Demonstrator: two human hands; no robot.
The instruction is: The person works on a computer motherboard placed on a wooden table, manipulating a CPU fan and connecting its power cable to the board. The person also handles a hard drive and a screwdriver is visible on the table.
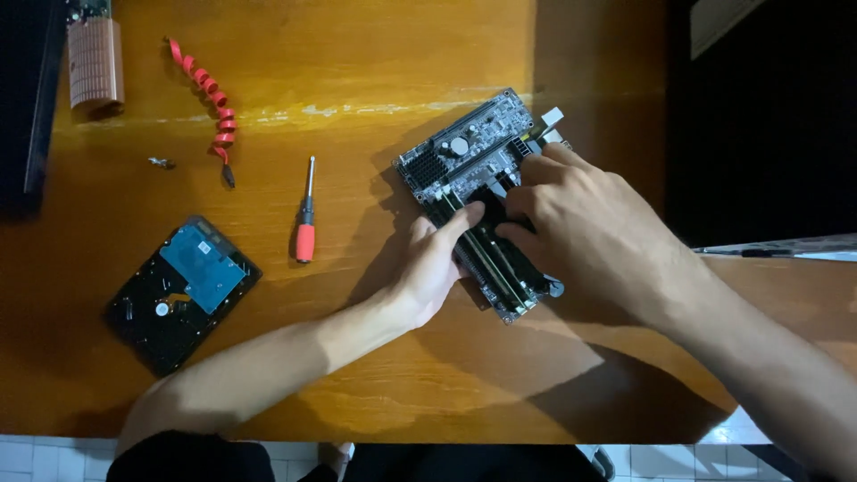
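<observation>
A black computer mainboard point(464, 147) lies tilted on the wooden table point(375, 54). Long memory sticks point(491, 259) sit in its slots near the front end. My left hand point(433, 268) rests at the board's left edge, its fingertips pressing on the memory sticks. My right hand point(589, 223) lies over the board's right side, fingers bent down onto the slots and covering part of them. Neither hand lifts anything off the board.
A small screwdriver point(305, 219) with a red handle lies left of the board. Further left lie a hard drive point(183, 290) circuit side up, a red coiled cable point(210, 89), a small screw point(161, 162) and a ribbed brown part point(95, 64). A dark object point(759, 116) stands right.
</observation>
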